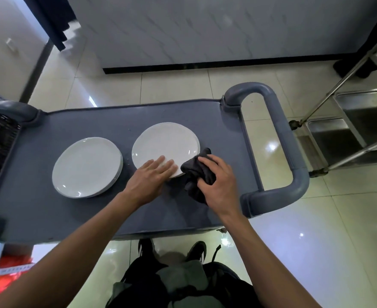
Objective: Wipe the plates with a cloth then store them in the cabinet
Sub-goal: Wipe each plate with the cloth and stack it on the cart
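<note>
Plates sit on the gray cart [49,207]: a white plate [165,145] in the middle and a stack of plates [86,167] just left of it. Your left hand [148,177] lies flat, fingers straight, on that middle plate's near edge. Your right hand [219,185] has its grip clamped on the dark cloth [197,170], touching the plate's right edge.

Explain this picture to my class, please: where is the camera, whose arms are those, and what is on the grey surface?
There is no machine here. The one picture comes from a camera worn on a person's head, looking down at their own arms. They stand at a grey cart. On it lie a stack of white plates and another plate. The left hand rests flat on that plate's near edge. The right hand grips a dark cloth at the plate's rim.
</note>
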`<move>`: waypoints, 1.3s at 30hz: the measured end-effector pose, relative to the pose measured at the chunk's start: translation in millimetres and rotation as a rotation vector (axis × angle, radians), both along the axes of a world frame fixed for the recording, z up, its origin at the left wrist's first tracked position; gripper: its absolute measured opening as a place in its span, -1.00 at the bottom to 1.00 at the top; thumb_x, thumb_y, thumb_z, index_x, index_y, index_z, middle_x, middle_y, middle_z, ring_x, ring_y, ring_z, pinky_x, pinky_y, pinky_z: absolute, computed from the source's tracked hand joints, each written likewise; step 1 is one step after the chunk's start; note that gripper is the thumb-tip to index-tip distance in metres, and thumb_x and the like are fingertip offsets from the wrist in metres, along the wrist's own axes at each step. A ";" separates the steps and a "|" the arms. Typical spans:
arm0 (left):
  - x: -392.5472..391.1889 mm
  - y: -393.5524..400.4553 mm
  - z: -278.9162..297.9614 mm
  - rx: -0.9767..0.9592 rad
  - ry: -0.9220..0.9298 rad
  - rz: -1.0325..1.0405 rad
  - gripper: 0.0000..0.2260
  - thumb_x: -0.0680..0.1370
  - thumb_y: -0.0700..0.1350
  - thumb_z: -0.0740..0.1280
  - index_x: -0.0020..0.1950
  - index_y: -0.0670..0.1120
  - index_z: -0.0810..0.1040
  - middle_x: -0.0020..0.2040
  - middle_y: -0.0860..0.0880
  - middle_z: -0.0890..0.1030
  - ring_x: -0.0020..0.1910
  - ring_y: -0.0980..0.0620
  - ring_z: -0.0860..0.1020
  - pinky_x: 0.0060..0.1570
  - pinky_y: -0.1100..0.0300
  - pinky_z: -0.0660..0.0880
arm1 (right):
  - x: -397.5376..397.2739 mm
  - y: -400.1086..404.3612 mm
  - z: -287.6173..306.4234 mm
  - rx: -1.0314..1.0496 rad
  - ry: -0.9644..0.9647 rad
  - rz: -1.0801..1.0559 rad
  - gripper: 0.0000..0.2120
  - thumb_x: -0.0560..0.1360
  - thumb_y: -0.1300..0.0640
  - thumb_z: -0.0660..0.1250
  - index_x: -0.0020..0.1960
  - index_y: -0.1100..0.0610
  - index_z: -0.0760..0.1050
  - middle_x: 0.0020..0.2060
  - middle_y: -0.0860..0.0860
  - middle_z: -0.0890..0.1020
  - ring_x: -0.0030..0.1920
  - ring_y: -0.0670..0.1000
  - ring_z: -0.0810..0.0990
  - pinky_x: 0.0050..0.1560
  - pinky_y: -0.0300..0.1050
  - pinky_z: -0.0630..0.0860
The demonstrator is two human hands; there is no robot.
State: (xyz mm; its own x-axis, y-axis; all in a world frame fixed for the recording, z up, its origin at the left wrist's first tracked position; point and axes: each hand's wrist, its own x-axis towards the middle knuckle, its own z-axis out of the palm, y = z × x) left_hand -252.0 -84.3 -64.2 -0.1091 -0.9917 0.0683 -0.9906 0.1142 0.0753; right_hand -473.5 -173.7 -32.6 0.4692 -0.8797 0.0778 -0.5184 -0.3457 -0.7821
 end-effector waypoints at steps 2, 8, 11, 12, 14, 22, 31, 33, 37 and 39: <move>-2.6 1.5 -2.5 0.027 0.006 0.012 -0.54 0.53 -0.23 0.42 0.43 -0.17 0.51 0.43 -0.15 0.51 0.43 -0.29 0.44 0.28 -0.19 0.48 | -0.3 -1.7 -2.7 -0.006 0.005 0.005 -0.51 0.44 0.20 0.48 0.34 -0.05 0.56 0.32 -0.14 0.50 0.30 -0.05 0.45 0.30 -0.42 0.23; -7.1 1.6 -0.7 0.052 0.054 0.067 -0.54 0.50 -0.21 0.46 0.40 -0.14 0.53 0.42 -0.11 0.53 0.42 -0.27 0.45 0.26 -0.16 0.49 | -1.5 -4.3 -7.6 -0.018 0.035 0.045 -0.50 0.45 0.19 0.47 0.36 -0.05 0.55 0.34 -0.14 0.49 0.30 -0.06 0.43 0.25 -0.49 0.20; -8.8 -0.6 4.8 0.052 0.099 0.102 -0.66 0.60 -0.06 0.37 0.36 -0.10 0.56 0.40 -0.04 0.54 0.44 -0.19 0.44 0.27 -0.12 0.47 | 3.7 -7.6 -6.7 -0.026 0.023 0.073 -0.50 0.44 0.21 0.47 0.36 -0.04 0.55 0.34 -0.13 0.50 0.30 -0.04 0.43 0.28 -0.44 0.22; -8.5 -1.4 7.1 0.055 0.109 0.110 -0.69 0.62 0.00 0.33 0.32 -0.09 0.58 0.38 -0.02 0.55 0.42 -0.17 0.45 0.26 -0.09 0.47 | 6.5 -9.3 -6.1 -0.031 0.016 0.082 -0.50 0.44 0.21 0.47 0.36 -0.03 0.55 0.33 -0.12 0.50 0.30 -0.04 0.43 0.28 -0.41 0.23; -7.6 -1.4 12.2 0.045 0.138 0.124 -0.73 0.65 0.04 0.27 0.19 -0.08 0.63 0.26 0.02 0.61 0.32 -0.13 0.52 0.21 -0.04 0.49 | 13.0 -12.5 -3.7 -0.040 -0.001 0.100 -0.49 0.43 0.22 0.48 0.35 -0.03 0.56 0.33 -0.12 0.51 0.29 -0.02 0.44 0.29 -0.36 0.27; 4.3 24.7 29.4 -0.102 0.166 0.308 -0.83 0.58 -0.16 0.39 -0.21 -0.14 0.64 -0.18 -0.07 0.66 -0.11 -0.18 0.60 -0.26 -0.01 0.53 | 55.0 -19.5 4.4 -0.099 -0.066 0.153 -0.48 0.37 0.26 0.49 0.30 -0.01 0.60 0.28 -0.09 0.55 0.24 0.02 0.49 0.31 -0.46 0.23; 59.4 77.3 29.3 -0.215 0.213 0.530 -0.88 0.56 -0.19 0.39 -0.15 -0.15 0.68 -0.17 -0.08 0.67 -0.15 -0.18 0.59 -0.29 -0.03 0.54 | 130.7 13.9 14.1 -0.071 -0.070 0.321 -0.47 0.36 0.26 0.48 0.31 -0.02 0.59 0.29 -0.08 0.55 0.26 0.01 0.46 0.33 -0.47 0.19; 77.0 92.6 26.7 -0.222 0.257 0.630 -0.93 0.56 -0.19 0.43 -0.10 -0.14 0.69 -0.12 -0.05 0.69 -0.10 -0.15 0.60 -0.24 0.00 0.55 | 151.0 24.2 17.2 -0.064 -0.060 0.361 -0.46 0.37 0.28 0.48 0.32 -0.01 0.59 0.30 -0.07 0.55 0.26 0.02 0.46 0.34 -0.41 0.23; 118.8 118.1 18.9 -0.259 0.363 0.851 -0.93 0.58 -0.15 0.42 -0.05 -0.10 0.70 -0.05 0.00 0.70 -0.01 -0.10 0.60 -0.14 0.03 0.55 | 195.8 45.0 23.8 -0.045 -0.053 0.419 -0.46 0.38 0.29 0.47 0.33 0.02 0.58 0.30 -0.06 0.54 0.24 0.04 0.47 0.35 -0.27 0.33; 139.7 128.4 15.7 -0.279 0.429 0.932 -0.92 0.58 -0.16 0.41 -0.02 -0.10 0.71 -0.02 -0.01 0.70 0.01 -0.09 0.61 -0.07 0.02 0.55 | 219.6 55.9 26.4 -0.044 -0.055 0.436 -0.43 0.37 0.31 0.46 0.36 0.03 0.56 0.29 -0.04 0.55 0.23 0.06 0.48 0.35 -0.16 0.37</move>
